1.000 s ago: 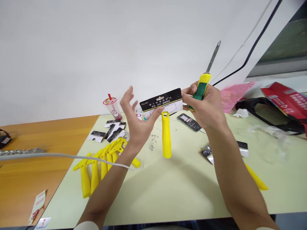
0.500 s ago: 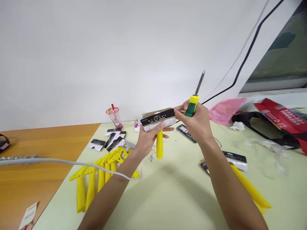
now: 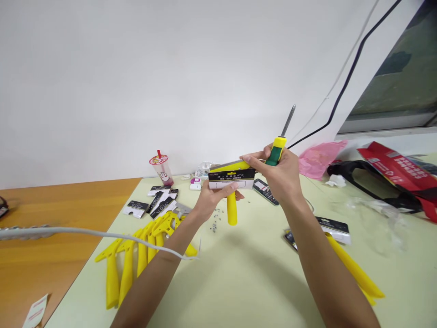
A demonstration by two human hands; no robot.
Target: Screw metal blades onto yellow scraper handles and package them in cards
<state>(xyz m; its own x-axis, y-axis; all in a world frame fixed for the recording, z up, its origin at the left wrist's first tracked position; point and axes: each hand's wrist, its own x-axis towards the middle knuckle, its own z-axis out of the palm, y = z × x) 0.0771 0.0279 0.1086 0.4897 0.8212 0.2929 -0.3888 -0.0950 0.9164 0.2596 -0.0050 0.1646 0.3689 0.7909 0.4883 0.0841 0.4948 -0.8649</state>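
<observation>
My left hand [image 3: 209, 200] grips a yellow T-shaped scraper [image 3: 231, 210] around its head, handle hanging down, thumb on the front. Over the front of the head lies a black-and-white printed card sleeve [image 3: 231, 178]; the yellow head and a grey blade edge show above it. My right hand [image 3: 286, 177] keeps a green-and-yellow screwdriver [image 3: 275, 152] tucked in its grasp, metal tip pointing up. Its thumb and fingertips also touch the right end of the scraper's head. Several yellow scraper handles [image 3: 125, 271] lie in a row at the left.
Small screws or nuts [image 3: 214, 221] are scattered mid-table. Card sleeves [image 3: 162, 202] and a drink cup [image 3: 163, 168] stand behind left. A phone [image 3: 265, 191] lies behind my right hand. Right are sleeved scrapers [image 3: 355, 269], a pink bag [image 3: 321, 159] and a red package [image 3: 403, 171]. A grey cable [image 3: 102, 233] crosses at left.
The scraper and card have tipped, so the yellow head and blade edge now show above the card. My right fingertips have moved to the head's top right. The screwdriver stays in my right hand.
</observation>
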